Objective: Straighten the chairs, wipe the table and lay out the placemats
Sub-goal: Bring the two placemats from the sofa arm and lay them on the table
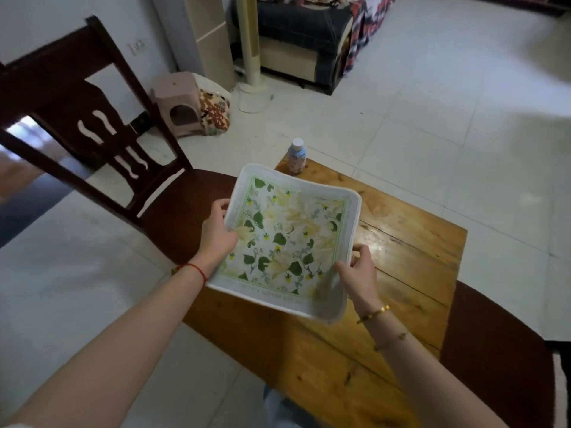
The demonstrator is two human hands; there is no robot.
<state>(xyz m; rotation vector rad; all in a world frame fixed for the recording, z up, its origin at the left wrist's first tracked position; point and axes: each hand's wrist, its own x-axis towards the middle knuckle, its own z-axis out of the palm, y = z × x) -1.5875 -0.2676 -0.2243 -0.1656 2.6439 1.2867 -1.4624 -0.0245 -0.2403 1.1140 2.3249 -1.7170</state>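
A leafy placemat [287, 239] is being pinched by the fingers [220, 207] of the left hand [217, 234] and the right hand [360, 273] above the desk [411, 236], with a bottle [297, 157] beyond the fingers.

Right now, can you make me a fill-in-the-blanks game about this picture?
The left hand and right hand hold a square white cloth placemat printed with green ____.
The small plastic bottle on the brown wooden table has a ____ cap.
The dark wooden chair with the tall back stands on the person's ____ side.
Missing: leaves, white, left.
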